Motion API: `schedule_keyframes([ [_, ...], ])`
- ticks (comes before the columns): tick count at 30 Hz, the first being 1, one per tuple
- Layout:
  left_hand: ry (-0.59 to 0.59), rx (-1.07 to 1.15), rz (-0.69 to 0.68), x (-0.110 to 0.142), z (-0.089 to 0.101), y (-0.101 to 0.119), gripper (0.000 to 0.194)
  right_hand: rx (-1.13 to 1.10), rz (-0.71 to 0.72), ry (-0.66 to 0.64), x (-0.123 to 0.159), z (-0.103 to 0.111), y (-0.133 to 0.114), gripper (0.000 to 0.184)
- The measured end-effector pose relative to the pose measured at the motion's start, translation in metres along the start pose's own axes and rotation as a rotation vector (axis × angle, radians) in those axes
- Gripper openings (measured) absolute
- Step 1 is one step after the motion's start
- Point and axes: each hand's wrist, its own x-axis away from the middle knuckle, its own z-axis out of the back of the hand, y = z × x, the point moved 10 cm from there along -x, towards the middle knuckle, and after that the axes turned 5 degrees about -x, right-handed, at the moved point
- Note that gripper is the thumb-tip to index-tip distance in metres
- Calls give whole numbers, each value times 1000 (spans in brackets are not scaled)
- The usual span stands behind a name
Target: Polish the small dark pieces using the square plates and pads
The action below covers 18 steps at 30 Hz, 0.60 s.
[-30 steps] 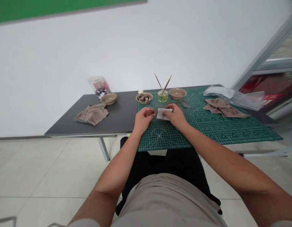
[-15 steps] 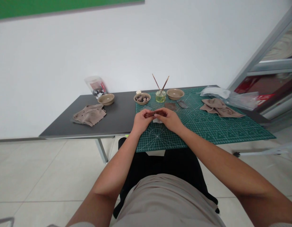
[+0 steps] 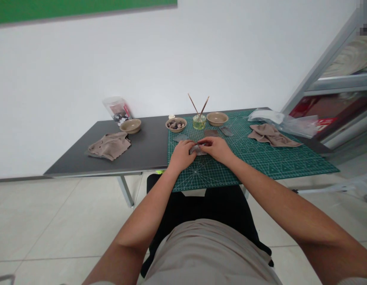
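A small greyish, paper-like piece (image 3: 199,150) lies on the green cutting mat (image 3: 195,174) between my two hands. My left hand (image 3: 182,155) rests at its left side, thumb and fingers curved onto it and gripping its edge. From the right, my right hand (image 3: 218,149) reaches in with thumb and forefinger pinched together over the piece. Whatever is in that pinch is too small to make out. Just beyond the fingers lie a flat brown square (image 3: 211,133) and a grey scrap (image 3: 181,137).
Behind stand a bowl of brown and dark chunks (image 3: 176,125), a glass jar with two brushes (image 3: 199,122) and a tan bowl (image 3: 217,118). Brown cloths (image 3: 110,146) lie left and right (image 3: 271,134). Further left are another bowl (image 3: 130,126) and a clear tub (image 3: 118,110).
My hands, close together and raised over the mat before, have parted slightly and lowered. More of the greyish piece shows between them. The view has shifted a little.
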Motion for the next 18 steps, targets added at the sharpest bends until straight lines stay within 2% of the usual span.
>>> schedule_keyframes([
  [3, -80, -79, -23, 0, -11, 5, 28, 161, 38, -23, 5, -2, -6, 12],
  [6, -110, -117, -38, 0, -14, 7, 25, 288, 67, -59, 7, -8, -9, 6],
  [11, -130, -161, -23, 0, -13, 5, 20, 453, 139, -71, 8, -14, -16, 10],
  [18, -153, -215, -42, 1, -16, 7, 28, 578, 164, -156, 15, -17, -18, 16],
])
